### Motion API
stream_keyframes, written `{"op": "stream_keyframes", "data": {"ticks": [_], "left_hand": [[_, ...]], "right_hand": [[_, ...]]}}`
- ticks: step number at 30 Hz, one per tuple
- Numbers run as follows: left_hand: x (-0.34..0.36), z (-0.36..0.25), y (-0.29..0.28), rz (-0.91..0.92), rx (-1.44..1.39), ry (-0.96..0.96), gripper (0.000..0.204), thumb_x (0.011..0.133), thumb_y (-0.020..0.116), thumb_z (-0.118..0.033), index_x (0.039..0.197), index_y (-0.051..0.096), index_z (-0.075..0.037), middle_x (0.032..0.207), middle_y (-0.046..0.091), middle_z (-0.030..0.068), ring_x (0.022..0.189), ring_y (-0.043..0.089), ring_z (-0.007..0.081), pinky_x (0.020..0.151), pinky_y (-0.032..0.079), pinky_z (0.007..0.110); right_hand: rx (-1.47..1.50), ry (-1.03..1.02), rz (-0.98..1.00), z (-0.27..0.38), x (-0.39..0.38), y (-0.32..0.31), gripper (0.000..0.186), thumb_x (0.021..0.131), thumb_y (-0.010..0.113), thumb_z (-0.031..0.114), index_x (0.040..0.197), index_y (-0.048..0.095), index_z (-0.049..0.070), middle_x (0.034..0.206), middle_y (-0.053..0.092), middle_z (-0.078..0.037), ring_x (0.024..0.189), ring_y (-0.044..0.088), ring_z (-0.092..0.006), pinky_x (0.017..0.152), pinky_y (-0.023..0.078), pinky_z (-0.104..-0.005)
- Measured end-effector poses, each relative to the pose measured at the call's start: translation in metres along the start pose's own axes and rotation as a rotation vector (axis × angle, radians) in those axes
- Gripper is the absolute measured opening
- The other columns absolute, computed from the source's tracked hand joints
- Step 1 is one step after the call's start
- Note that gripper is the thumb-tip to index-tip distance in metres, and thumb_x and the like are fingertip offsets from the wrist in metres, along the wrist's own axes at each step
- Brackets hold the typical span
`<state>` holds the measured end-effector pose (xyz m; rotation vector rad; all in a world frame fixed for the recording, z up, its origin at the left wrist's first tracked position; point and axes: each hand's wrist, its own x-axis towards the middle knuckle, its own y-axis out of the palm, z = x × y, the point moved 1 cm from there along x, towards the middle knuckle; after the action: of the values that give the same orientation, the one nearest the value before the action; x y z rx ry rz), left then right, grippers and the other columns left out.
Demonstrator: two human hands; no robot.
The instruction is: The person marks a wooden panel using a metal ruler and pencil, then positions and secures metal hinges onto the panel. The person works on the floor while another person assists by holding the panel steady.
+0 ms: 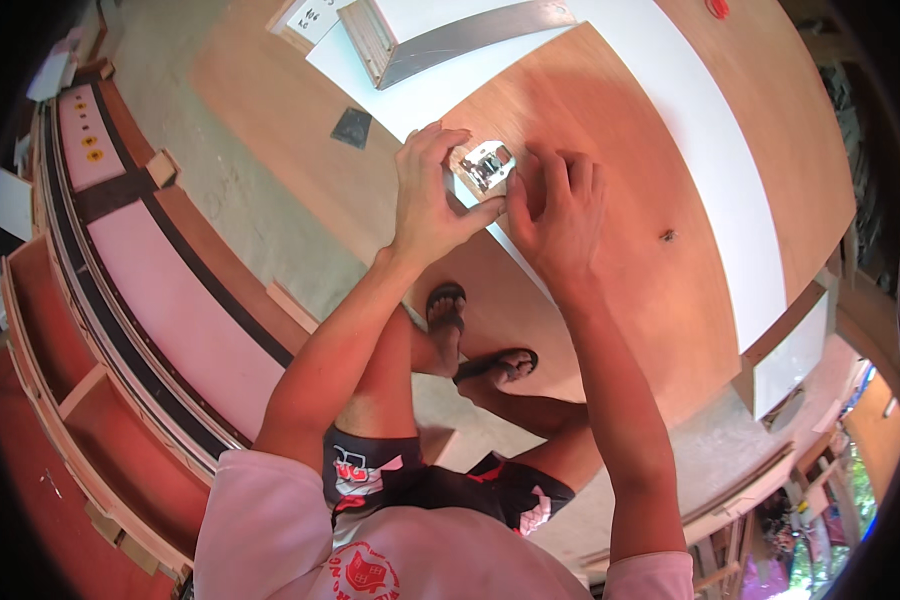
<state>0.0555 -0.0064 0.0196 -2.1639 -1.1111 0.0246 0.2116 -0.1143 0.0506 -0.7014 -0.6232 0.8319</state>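
Metal fitting [489, 167] now being framed by left hand [430, 195] at eight o'clock, right hand [562, 218] at four, fingers half-curled; whether it's gripped can't be told!

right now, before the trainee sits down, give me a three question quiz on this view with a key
1. True or false: the shiny metal piece is between the left hand and the right hand.
2. The strip along the right side of the brown panel is: a) black b) white c) blue
3. Which hand is nearer the dark flat piece?

Key: 1 true; 2 b; 3 the left hand
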Motion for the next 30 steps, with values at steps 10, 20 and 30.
{"op": "stream_keyframes", "data": {"ticks": [10,20,30], "left_hand": [[0.002,-0.014,-0.007,-0.063,-0.231,-0.097,0.081,0.069,0.098,-0.007,0.138,0.055,-0.003,0.148,0.051,0.0174,0.146,0.051,0.0451,0.123,0.045,0.056],[0.005,-0.022,-0.006,-0.012,-0.154,-0.228,0.061,0.07,0.094,-0.002,0.123,0.063,-0.003,0.149,0.047,0.0169,0.147,0.051,0.043,0.121,0.05,0.051],[-0.003,-0.009,0.004,-0.121,-0.208,-0.135,0.057,0.069,0.092,0.001,0.12,0.068,-0.003,0.148,0.053,0.0166,0.145,0.055,0.0415,0.118,0.052,0.049]], "right_hand": [[-0.107,-0.017,0.149,-0.005,0.004,-0.003,0.051,0.092,0.077,0.036,0.141,0.071,0.022,0.116,0.057,-0.011,0.105,0.055,-0.0334,0.095,0.044,-0.0487],[-0.157,-0.025,0.168,-0.009,0.003,0.006,0.05,0.084,0.077,0.029,0.134,0.077,0.025,0.112,0.056,-0.008,0.1,0.052,-0.0302,0.093,0.043,-0.0464],[-0.078,-0.048,0.106,-0.007,0.001,0.011,0.047,0.086,0.076,0.027,0.133,0.077,0.026,0.113,0.056,-0.006,0.099,0.05,-0.0283,0.093,0.04,-0.0452]]}}
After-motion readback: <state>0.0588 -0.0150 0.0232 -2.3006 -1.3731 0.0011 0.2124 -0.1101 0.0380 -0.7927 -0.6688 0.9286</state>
